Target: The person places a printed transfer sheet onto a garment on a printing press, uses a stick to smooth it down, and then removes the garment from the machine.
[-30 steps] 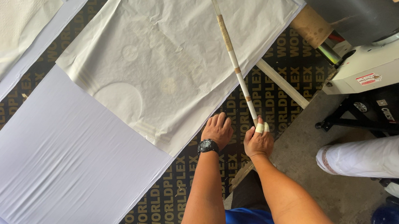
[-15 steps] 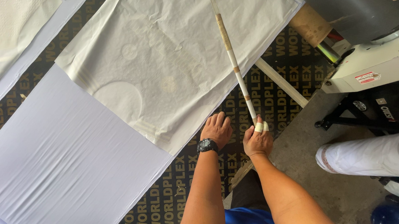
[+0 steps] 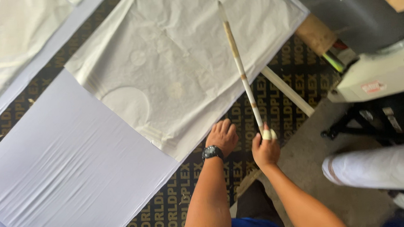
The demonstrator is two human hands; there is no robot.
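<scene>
My right hand (image 3: 265, 150) grips the near end of a long thin pale stick (image 3: 240, 69) that reaches away over a crumpled off-white cloth sheet (image 3: 170, 59). The sheet lies spread on a dark printed table (image 3: 205, 174). My left hand (image 3: 222, 136), a black watch on its wrist, rests flat on the table at the sheet's near corner, fingers together and holding nothing.
A smooth white sheet (image 3: 60, 169) covers the table's left part, and another pale cloth (image 3: 6, 41) lies at the far left. A white slat (image 3: 287, 90) sticks out at the table edge. A grey-and-white machine (image 3: 376, 56) and a white fabric roll (image 3: 383, 170) stand at right.
</scene>
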